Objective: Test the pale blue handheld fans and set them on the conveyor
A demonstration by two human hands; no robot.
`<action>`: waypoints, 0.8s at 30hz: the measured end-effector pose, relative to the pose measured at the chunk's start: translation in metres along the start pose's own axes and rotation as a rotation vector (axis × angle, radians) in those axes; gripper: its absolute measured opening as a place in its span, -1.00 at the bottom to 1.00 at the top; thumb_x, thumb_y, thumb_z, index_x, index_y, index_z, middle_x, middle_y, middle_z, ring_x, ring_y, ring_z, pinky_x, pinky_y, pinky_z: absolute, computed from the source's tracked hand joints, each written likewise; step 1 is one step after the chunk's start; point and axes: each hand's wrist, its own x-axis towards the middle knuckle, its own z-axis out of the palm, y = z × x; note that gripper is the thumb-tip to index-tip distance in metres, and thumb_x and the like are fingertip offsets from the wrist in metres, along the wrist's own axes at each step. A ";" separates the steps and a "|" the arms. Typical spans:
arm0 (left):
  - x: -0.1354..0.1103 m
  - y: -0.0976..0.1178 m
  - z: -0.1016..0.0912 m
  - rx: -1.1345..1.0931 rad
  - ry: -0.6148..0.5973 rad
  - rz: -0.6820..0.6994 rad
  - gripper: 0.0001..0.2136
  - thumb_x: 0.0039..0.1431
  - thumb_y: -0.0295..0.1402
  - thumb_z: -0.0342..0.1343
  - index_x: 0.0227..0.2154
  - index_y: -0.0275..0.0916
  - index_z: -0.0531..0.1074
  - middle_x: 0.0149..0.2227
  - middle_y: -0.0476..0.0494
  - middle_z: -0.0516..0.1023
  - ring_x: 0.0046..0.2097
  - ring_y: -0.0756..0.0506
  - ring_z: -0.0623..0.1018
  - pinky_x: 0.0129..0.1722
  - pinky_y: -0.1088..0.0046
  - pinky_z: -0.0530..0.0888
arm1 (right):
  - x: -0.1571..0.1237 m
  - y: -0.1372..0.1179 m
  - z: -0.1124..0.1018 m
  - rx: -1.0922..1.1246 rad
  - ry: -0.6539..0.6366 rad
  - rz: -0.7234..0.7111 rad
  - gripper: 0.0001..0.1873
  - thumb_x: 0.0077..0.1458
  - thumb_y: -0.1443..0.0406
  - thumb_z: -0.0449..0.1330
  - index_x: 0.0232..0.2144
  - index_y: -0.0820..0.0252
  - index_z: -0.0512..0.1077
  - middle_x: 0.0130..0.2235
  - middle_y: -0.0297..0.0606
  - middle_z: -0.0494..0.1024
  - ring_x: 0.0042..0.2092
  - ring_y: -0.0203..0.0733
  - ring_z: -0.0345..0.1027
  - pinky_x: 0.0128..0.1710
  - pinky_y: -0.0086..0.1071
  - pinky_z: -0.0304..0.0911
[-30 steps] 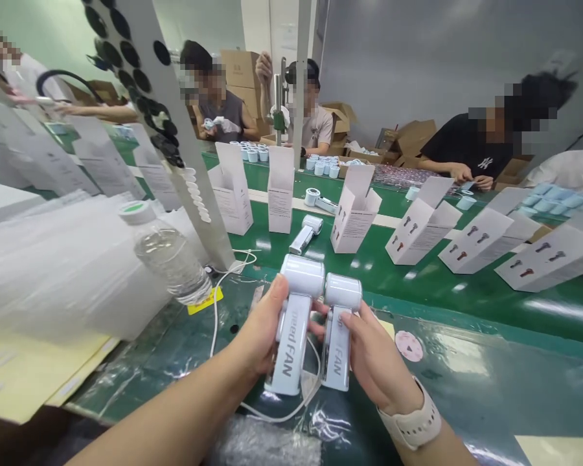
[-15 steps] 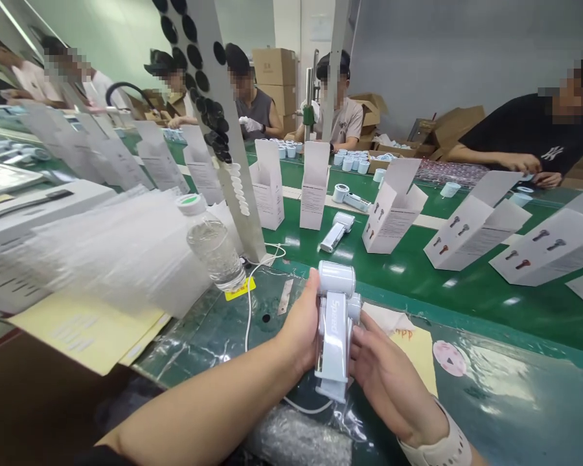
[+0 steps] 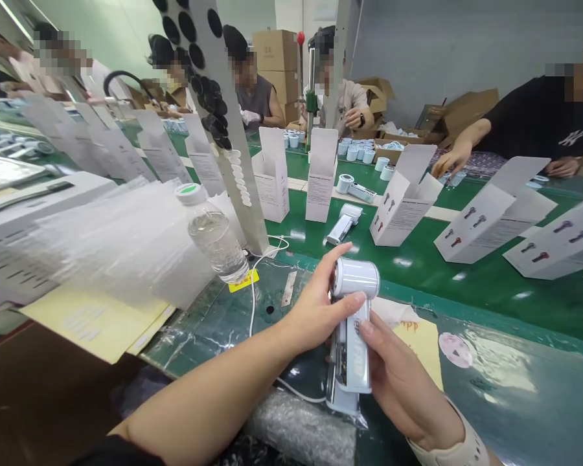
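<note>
A light-blue handheld fan (image 3: 355,278) with a round head and a flat handle is held up in front of me. My left hand (image 3: 315,307) grips it from the left, thumb across the neck just below the head and index finger stretched along the head. From the right, my right hand (image 3: 398,362) holds the handle with its thumb on the lettered face; its other fingers are mostly hidden. Another light-blue piece shows behind the handle; whether it belongs to the same fan I cannot tell. A similar fan (image 3: 344,224) lies beyond on the green belt (image 3: 301,241).
White open boxes (image 3: 408,206) stand along the belt. To the left are a water bottle (image 3: 216,236), a metal post (image 3: 243,194) and a stack of translucent bags (image 3: 111,246). A white cable (image 3: 252,298) crosses the bench near bubble wrap (image 3: 304,427). Co-workers sit opposite.
The fan has turned and shifted right in my hands. My left thumb now crosses its neck, and my right thumb presses on the handle. A co-worker's hand at right has reached over the belt.
</note>
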 end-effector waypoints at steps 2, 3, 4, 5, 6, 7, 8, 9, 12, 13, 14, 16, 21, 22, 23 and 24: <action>0.001 0.006 -0.006 -0.005 -0.020 0.021 -0.43 0.08 -0.17 0.27 0.13 -0.03 0.22 -0.10 -0.09 0.45 -0.21 -0.07 0.47 -0.23 0.42 0.41 | -0.006 -0.006 0.000 -0.029 -0.013 -0.008 -0.33 0.10 0.01 0.30 0.23 -0.06 0.31 0.06 -0.19 0.57 0.01 -0.01 0.46 0.04 -0.13 0.34; 0.002 0.009 -0.008 -0.031 0.008 0.031 -0.46 0.07 -0.13 0.27 0.09 -0.05 0.23 -0.16 -0.07 0.44 -0.28 -0.04 0.45 -0.32 0.46 0.39 | -0.009 -0.010 0.000 -0.033 -0.023 -0.002 -0.33 0.10 -0.01 0.29 0.23 -0.06 0.30 0.03 -0.18 0.59 -0.02 0.01 0.47 0.02 -0.11 0.35; 0.003 0.011 -0.010 -0.057 0.053 0.042 -0.48 0.05 -0.10 0.27 0.03 -0.07 0.25 -0.22 -0.04 0.44 -0.35 -0.01 0.43 -0.38 0.49 0.37 | -0.013 -0.013 0.000 -0.032 -0.039 0.014 -0.33 0.10 -0.01 0.28 0.23 -0.07 0.31 0.02 -0.17 0.59 -0.04 0.02 0.48 -0.01 -0.10 0.36; 0.005 0.013 -0.011 -0.073 0.106 0.051 -0.50 0.02 -0.07 0.27 -0.03 -0.10 0.27 -0.26 -0.01 0.43 -0.39 0.02 0.40 -0.43 0.51 0.35 | -0.016 -0.015 0.000 -0.027 -0.061 0.034 -0.33 0.09 0.00 0.29 0.23 -0.06 0.31 0.02 -0.16 0.59 -0.05 0.03 0.49 -0.03 -0.10 0.37; 0.006 0.015 -0.013 -0.078 0.158 0.058 -0.52 -0.01 -0.05 0.28 -0.09 -0.12 0.29 -0.30 0.01 0.42 -0.43 0.03 0.37 -0.45 0.52 0.33 | -0.019 -0.016 -0.001 -0.026 -0.085 0.060 -0.32 0.07 0.03 0.32 0.23 -0.05 0.32 0.03 -0.15 0.58 -0.06 0.04 0.50 -0.06 -0.11 0.38; 0.007 0.015 -0.013 -0.079 0.205 0.053 -0.54 -0.03 -0.03 0.27 -0.15 -0.14 0.30 -0.34 0.03 0.41 -0.46 0.04 0.35 -0.48 0.53 0.32 | -0.021 -0.017 -0.002 -0.030 -0.105 0.090 -0.30 0.05 0.08 0.35 0.23 -0.03 0.32 0.04 -0.15 0.58 -0.08 0.04 0.51 -0.10 -0.13 0.38; 0.008 0.015 -0.014 -0.079 0.237 0.033 -0.56 -0.04 0.00 0.25 -0.20 -0.15 0.31 -0.39 0.05 0.39 -0.50 0.05 0.33 -0.50 0.53 0.30 | -0.022 -0.016 -0.003 -0.038 -0.118 0.122 -0.27 0.03 0.12 0.37 0.24 -0.03 0.30 0.05 -0.15 0.57 -0.10 0.04 0.52 -0.13 -0.16 0.38; 0.009 0.015 -0.014 -0.082 0.254 0.004 -0.57 -0.04 0.02 0.24 -0.24 -0.16 0.30 -0.44 0.07 0.37 -0.53 0.06 0.30 -0.53 0.53 0.28 | -0.023 -0.014 -0.004 -0.046 -0.121 0.150 -0.22 0.00 0.16 0.40 0.25 -0.03 0.27 0.05 -0.15 0.57 -0.11 0.04 0.53 -0.16 -0.17 0.38; 0.011 0.012 -0.014 -0.084 0.246 -0.055 -0.57 -0.06 0.07 0.20 -0.31 -0.16 0.29 -0.54 0.12 0.31 -0.58 0.06 0.26 -0.56 0.52 0.24 | -0.021 -0.005 -0.009 -0.072 -0.093 0.189 -0.10 -0.06 0.21 0.44 0.30 -0.02 0.19 0.02 -0.15 0.59 -0.08 0.03 0.52 -0.11 -0.18 0.36; 0.011 0.012 -0.013 -0.072 0.238 -0.063 -0.57 -0.06 0.08 0.19 -0.31 -0.16 0.29 -0.54 0.11 0.31 -0.58 0.05 0.26 -0.55 0.51 0.24 | -0.020 -0.003 -0.009 -0.080 -0.089 0.185 -0.07 -0.07 0.21 0.45 0.30 -0.01 0.18 0.00 -0.14 0.60 -0.07 0.04 0.52 -0.08 -0.16 0.35; 0.010 0.012 -0.013 -0.053 0.229 -0.065 -0.57 -0.06 0.08 0.19 -0.32 -0.16 0.30 -0.54 0.11 0.31 -0.57 0.05 0.27 -0.54 0.51 0.25 | -0.019 -0.001 -0.010 -0.089 -0.094 0.184 -0.06 -0.08 0.20 0.46 0.31 0.00 0.18 -0.02 -0.13 0.60 -0.07 0.06 0.52 -0.07 -0.15 0.35; 0.007 0.015 -0.012 -0.005 0.217 -0.069 -0.59 -0.04 0.06 0.19 -0.31 -0.15 0.31 -0.52 0.09 0.33 -0.53 0.03 0.29 -0.49 0.50 0.25 | -0.017 0.001 -0.010 -0.104 -0.124 0.190 -0.07 -0.08 0.17 0.45 0.31 0.00 0.18 -0.04 -0.13 0.61 -0.09 0.08 0.53 -0.10 -0.12 0.37; 0.000 0.023 -0.010 0.083 0.181 -0.049 -0.66 0.04 -0.02 0.17 -0.28 -0.14 0.32 -0.48 0.06 0.33 -0.48 0.01 0.28 -0.42 0.47 0.23 | -0.016 0.001 -0.010 -0.172 -0.105 0.177 -0.19 -0.08 0.16 0.45 0.23 -0.04 0.32 0.00 -0.15 0.61 -0.02 0.12 0.50 -0.08 -0.08 0.41; 0.000 0.023 -0.010 0.100 0.171 -0.040 -0.67 0.05 -0.02 0.17 -0.28 -0.14 0.32 -0.48 0.06 0.32 -0.47 0.01 0.28 -0.42 0.46 0.23 | -0.016 0.002 -0.010 -0.187 -0.083 0.164 -0.23 -0.09 0.16 0.46 0.19 -0.06 0.37 0.01 -0.16 0.60 0.05 0.14 0.46 -0.04 -0.07 0.41; -0.001 0.023 -0.010 0.120 0.161 -0.030 -0.67 0.06 -0.03 0.16 -0.27 -0.15 0.32 -0.48 0.06 0.32 -0.47 0.00 0.28 -0.41 0.46 0.22 | -0.016 0.002 -0.010 -0.197 -0.065 0.153 -0.26 -0.10 0.17 0.47 0.16 -0.07 0.40 0.03 -0.17 0.60 0.11 0.15 0.41 -0.01 -0.06 0.40; -0.001 0.023 -0.011 0.139 0.153 -0.021 -0.68 0.07 -0.03 0.15 -0.27 -0.15 0.32 -0.47 0.05 0.31 -0.46 0.00 0.28 -0.41 0.45 0.22 | -0.016 0.002 -0.010 -0.204 -0.050 0.145 -0.29 -0.10 0.17 0.47 0.14 -0.08 0.43 0.04 -0.18 0.59 0.16 0.17 0.36 0.02 -0.05 0.40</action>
